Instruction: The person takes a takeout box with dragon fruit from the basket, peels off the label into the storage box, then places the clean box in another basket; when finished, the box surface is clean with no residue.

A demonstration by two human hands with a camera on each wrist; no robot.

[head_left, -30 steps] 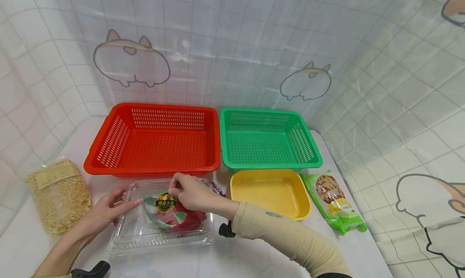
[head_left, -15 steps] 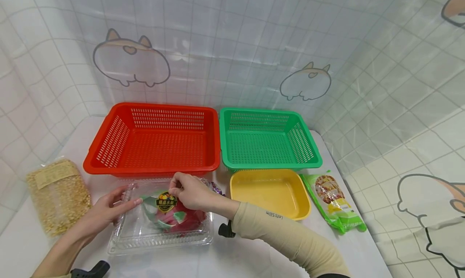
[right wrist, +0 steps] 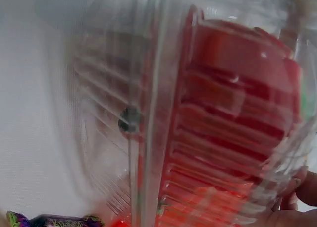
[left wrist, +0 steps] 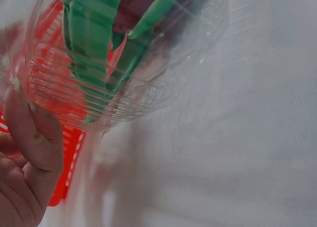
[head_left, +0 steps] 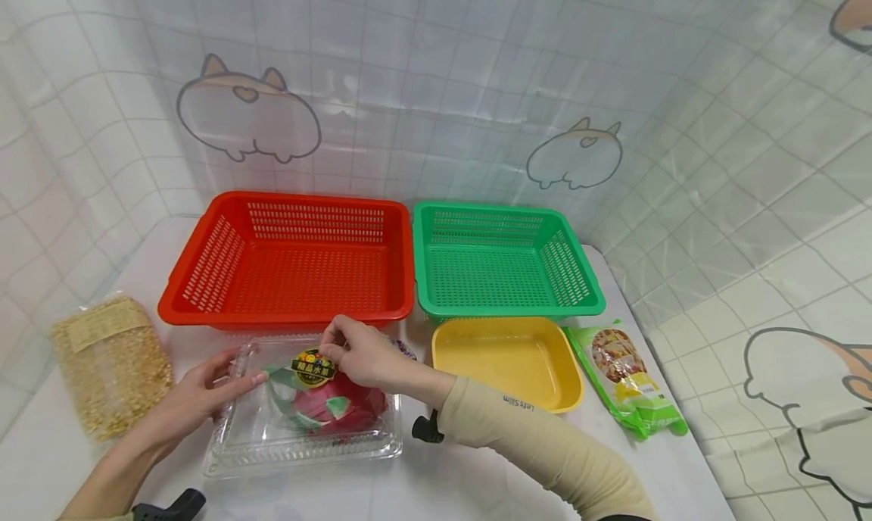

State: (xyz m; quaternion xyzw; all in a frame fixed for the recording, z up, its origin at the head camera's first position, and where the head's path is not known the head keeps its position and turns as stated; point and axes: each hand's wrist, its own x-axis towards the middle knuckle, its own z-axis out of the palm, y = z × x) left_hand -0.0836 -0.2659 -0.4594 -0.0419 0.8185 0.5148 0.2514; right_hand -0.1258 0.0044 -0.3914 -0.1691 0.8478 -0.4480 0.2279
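A clear plastic clamshell box (head_left: 252, 438) lies on the white table with a dragon fruit (head_left: 347, 407) inside, red with green scales. My left hand (head_left: 194, 396) holds the box at its left side, thumb on the lid. Between thumb and fingers my right hand (head_left: 368, 358) pinches the edge of a round black-and-gold sticker (head_left: 313, 368) above the lid; whether part of it still sticks there, I cannot tell. The left wrist view shows left fingers (left wrist: 34, 133) against the ribbed wall. In the right wrist view, the dragon fruit (right wrist: 237, 98) shows through the plastic.
Behind the box stands a red basket (head_left: 286, 316), with a green basket (head_left: 511, 309) to its right. A yellow tub (head_left: 504, 362) and a green food packet (head_left: 627, 377) lie right. Corn kernels in a bag (head_left: 116, 369) lie left. A purple wrapper (right wrist: 59, 220) is beside the box.
My right hand has risen slightly and shifted back, and the sticker has tilted and moved up with it. The left hand and the box have stayed put.
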